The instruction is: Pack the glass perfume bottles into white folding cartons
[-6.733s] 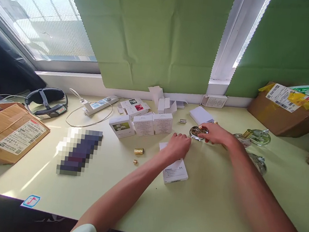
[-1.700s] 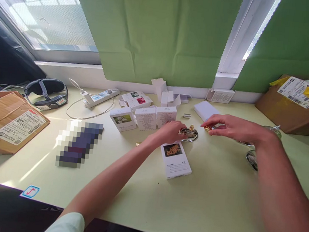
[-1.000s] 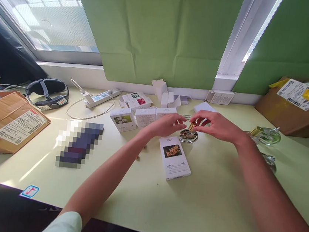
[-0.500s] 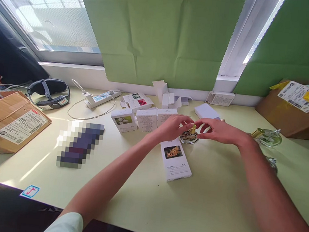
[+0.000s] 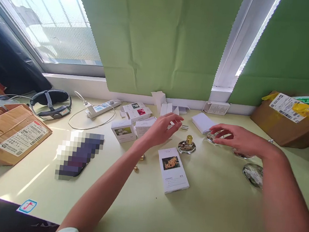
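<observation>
A small clear glass perfume bottle (image 5: 186, 147) with a gold neck stands upright on the table between my hands, touched by neither. My left hand (image 5: 165, 129) hovers to its upper left, in front of the white boxes, fingers apart and nothing visible in them. To the right, my right hand (image 5: 234, 137) has its fingers spread beside another glass bottle (image 5: 211, 137), which they partly cover; I cannot tell whether they touch it. Below the upright bottle lies a flat white box (image 5: 173, 172) with an orange flower picture. More glass bottles (image 5: 252, 175) sit partly behind my right arm.
Gold caps (image 5: 136, 169) lie by my left forearm, and small silvery pieces (image 5: 185, 127) lie behind the bottle. White cartons (image 5: 123, 131) stand at the back. A phone-like blurred object (image 5: 83, 156), a power strip (image 5: 103, 107) and cardboard boxes (image 5: 287, 123) are around.
Both hands have come away from the gold-necked bottle: the left drew back leftward, the right moved rightward to another bottle. The view has tilted slightly upward.
</observation>
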Tool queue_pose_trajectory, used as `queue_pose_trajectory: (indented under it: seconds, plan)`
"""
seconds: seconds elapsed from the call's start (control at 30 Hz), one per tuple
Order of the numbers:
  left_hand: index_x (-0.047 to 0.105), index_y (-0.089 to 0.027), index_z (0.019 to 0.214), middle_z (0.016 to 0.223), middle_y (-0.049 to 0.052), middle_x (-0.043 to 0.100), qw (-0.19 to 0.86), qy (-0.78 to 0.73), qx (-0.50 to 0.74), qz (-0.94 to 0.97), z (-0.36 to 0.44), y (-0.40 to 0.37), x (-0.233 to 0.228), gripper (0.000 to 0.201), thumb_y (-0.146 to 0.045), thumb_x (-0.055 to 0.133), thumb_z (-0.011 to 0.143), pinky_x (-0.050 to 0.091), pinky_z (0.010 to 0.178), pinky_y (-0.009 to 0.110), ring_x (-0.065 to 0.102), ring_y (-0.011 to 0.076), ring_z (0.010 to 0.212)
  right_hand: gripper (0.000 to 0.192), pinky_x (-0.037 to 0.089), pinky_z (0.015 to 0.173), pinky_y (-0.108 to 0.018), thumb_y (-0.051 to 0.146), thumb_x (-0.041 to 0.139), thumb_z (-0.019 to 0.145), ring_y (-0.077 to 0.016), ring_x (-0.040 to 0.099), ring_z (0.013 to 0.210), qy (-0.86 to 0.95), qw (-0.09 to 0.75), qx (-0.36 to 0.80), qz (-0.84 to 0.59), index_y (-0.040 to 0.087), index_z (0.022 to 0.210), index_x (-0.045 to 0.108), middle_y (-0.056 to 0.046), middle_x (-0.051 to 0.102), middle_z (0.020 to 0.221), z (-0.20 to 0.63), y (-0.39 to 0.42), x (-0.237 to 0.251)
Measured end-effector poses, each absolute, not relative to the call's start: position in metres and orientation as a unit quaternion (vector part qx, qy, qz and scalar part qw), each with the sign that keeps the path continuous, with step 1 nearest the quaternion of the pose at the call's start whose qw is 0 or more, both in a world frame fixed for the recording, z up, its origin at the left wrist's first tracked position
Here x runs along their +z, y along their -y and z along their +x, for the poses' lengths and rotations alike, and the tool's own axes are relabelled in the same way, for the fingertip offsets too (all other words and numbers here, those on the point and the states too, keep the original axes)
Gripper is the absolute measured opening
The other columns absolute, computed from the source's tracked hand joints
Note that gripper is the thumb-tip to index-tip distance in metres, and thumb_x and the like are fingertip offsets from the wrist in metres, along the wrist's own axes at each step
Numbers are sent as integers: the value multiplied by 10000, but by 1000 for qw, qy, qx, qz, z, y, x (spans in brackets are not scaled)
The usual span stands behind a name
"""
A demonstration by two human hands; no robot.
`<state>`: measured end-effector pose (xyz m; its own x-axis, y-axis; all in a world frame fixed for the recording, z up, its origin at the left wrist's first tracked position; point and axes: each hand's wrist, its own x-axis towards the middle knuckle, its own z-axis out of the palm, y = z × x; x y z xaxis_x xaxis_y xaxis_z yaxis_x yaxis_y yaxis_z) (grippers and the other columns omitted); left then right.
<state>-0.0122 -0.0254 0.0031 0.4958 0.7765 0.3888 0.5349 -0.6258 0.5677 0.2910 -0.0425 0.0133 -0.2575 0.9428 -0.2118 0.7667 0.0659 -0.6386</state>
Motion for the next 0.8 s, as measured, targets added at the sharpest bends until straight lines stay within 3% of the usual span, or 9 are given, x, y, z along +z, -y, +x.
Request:
queue_pose_trajectory:
  seconds: [0.23, 0.37, 0.47, 0.6, 0.7, 0.8]
  plan:
    - [627, -206, 1164, 1115, 68, 678, 180, -409, 204, 871, -23, 27, 13, 379, -414, 346, 1018, 477, 800, 298, 632, 180, 958, 361, 519, 831, -339, 507, 637, 835, -268, 638, 1086, 656, 316, 228, -646, 260, 1098, 636, -87, 674, 1232, 313, 48, 22]
    - [601, -215, 1245, 1214, 93, 659, 237, -428, -12, 872, -31, 28, 7, 504, -578, 485, 915, 464, 861, 338, 611, 248, 1083, 327, 501, 812, -292, 516, 578, 885, -225, 627, 1099, 609, 340, 191, -691, 280, 1110, 606, -59, 672, 1227, 323, 46, 15]
    - [616, -247, 1211, 1188, 90, 667, 272, -438, -125, 848, -31, 24, -10, 601, -651, 625, 767, 471, 768, 321, 624, 270, 1028, 384, 498, 833, -313, 521, 542, 915, -238, 604, 1132, 591, 310, 189, -720, 237, 1172, 570, -107, 651, 1248, 326, 29, 2]
    - [635, -259, 1103, 1070, 37, 689, 293, -418, -132, 850, -29, 14, -26, 508, -528, 736, 684, 448, 671, 263, 638, 229, 926, 402, 509, 912, -399, 464, 563, 943, -228, 623, 1071, 599, 222, 208, -741, 176, 1224, 583, -117, 629, 1255, 319, -15, -14]
    - [634, -235, 974, 970, 12, 676, 294, -399, -117, 861, -35, 12, -18, 326, -391, 726, 703, 426, 636, 258, 624, 196, 815, 344, 533, 901, -436, 385, 578, 959, -222, 628, 1061, 618, 146, 214, -742, 182, 1236, 604, -89, 614, 1260, 312, -51, -21]
    - [614, -246, 996, 1000, 3, 656, 278, -377, -77, 880, -47, 16, 4, 238, -242, 640, 759, 426, 691, 260, 601, 185, 869, 309, 542, 893, -416, 374, 573, 962, -227, 630, 1053, 645, 87, 213, -729, 189, 1203, 629, -73, 621, 1256, 305, -75, -27]
